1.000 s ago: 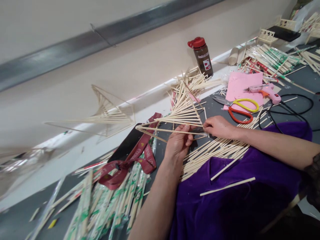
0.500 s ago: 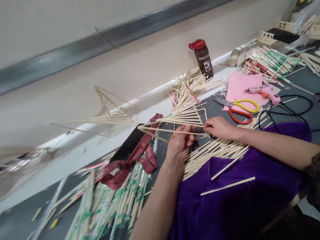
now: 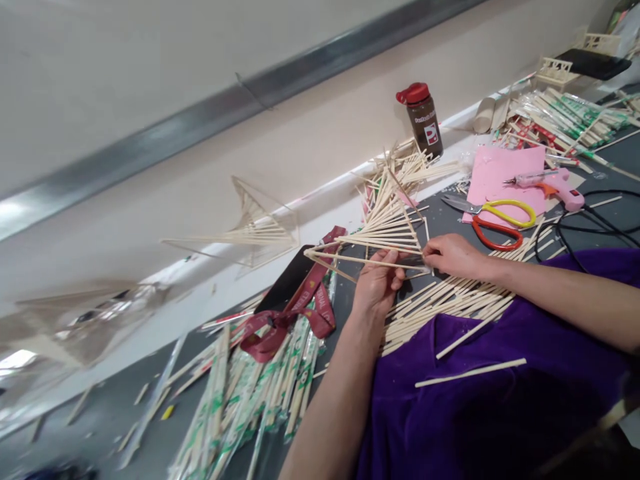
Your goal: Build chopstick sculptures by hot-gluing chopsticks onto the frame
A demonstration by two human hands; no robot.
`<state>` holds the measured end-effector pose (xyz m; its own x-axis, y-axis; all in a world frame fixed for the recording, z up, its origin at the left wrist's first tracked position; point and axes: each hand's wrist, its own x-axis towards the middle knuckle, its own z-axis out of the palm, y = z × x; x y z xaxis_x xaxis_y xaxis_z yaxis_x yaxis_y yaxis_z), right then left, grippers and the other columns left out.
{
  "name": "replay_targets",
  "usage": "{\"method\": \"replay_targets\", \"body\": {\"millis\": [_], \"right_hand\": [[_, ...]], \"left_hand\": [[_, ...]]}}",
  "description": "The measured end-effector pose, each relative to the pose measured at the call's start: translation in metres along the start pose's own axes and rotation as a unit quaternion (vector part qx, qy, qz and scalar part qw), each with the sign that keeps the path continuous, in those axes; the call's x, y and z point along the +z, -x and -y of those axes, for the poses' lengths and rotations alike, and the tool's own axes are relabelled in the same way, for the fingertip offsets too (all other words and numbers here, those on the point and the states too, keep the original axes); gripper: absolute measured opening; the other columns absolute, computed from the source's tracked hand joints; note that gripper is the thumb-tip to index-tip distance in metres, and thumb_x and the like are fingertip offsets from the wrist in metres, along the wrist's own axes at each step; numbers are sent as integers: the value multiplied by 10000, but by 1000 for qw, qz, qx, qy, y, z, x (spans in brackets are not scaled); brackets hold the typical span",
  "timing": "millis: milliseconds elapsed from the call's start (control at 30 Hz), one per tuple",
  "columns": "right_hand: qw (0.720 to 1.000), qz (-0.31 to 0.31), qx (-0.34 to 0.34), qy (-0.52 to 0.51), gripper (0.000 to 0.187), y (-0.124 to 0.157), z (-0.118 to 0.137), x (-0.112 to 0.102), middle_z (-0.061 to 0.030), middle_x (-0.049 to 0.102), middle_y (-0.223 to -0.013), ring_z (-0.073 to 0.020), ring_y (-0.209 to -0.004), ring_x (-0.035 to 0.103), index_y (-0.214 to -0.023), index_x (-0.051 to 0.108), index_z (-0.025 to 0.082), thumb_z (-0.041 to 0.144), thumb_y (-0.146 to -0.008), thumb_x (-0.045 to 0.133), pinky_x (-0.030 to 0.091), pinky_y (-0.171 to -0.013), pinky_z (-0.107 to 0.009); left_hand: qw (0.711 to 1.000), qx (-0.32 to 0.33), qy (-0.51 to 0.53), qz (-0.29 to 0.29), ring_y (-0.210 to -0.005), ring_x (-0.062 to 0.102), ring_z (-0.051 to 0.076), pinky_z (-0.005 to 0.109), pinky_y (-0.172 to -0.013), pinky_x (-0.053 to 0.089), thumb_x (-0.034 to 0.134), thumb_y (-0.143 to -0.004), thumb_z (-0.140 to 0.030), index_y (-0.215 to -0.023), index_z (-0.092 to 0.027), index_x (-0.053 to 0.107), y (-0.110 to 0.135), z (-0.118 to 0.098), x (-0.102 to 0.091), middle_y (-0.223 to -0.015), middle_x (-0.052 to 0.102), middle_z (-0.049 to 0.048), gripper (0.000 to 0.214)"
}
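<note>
A fan-shaped frame of joined wooden chopsticks (image 3: 385, 235) stands over the table in front of me. My left hand (image 3: 380, 277) grips its lower sticks, thumb on top and fingers curled beneath. At the frame's right lower corner, my right hand (image 3: 453, 255) is closed, its fingertips pinched at the joint; any small piece between them is hidden. Loose chopsticks (image 3: 450, 303) lie in a layer just below both hands. Two more sticks rest on the purple cloth (image 3: 465, 407) over my lap, one of them a lone chopstick (image 3: 470, 373).
Scissors (image 3: 495, 217) with yellow and red handles and a pink glue gun (image 3: 550, 183) lie on pink sheets (image 3: 493, 163). A bottle (image 3: 425, 123) stands by the wall. A red lanyard (image 3: 300, 313) crosses a black phone-like slab (image 3: 283, 280). Wrapped chopsticks (image 3: 250, 400) are heaped at left.
The whole view has shifted, so everything sits further right in the picture. Both hands keep their places on the stick frame.
</note>
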<state>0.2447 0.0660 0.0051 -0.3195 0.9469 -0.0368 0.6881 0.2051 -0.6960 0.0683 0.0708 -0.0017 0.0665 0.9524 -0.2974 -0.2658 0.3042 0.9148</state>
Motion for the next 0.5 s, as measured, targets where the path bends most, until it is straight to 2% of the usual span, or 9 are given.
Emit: {"method": "replay_targets", "body": {"millis": [300,500], "right_hand": [[1000,-12,4,-20,174,0,2,-1,-26,700,-758,-112,-671,586,-882,742,145,215,-845,588,347,-613,-216],[999,-21,-5,-47,189,0,3,-2,-15,680,-688,-107,-643,579,-857,739,137,226,-873,573,341,-609,-213]], "left_hand": [[1000,-9,6,9,-358,435,10,120,-276,225,840,-580,-265,-766,-114,584,0,-2,0,-700,681,-4,350],[1000,-9,8,6,-360,437,9,117,-281,226,822,-621,-255,-785,-126,582,-1,-1,-1,-721,691,-1,318]]}}
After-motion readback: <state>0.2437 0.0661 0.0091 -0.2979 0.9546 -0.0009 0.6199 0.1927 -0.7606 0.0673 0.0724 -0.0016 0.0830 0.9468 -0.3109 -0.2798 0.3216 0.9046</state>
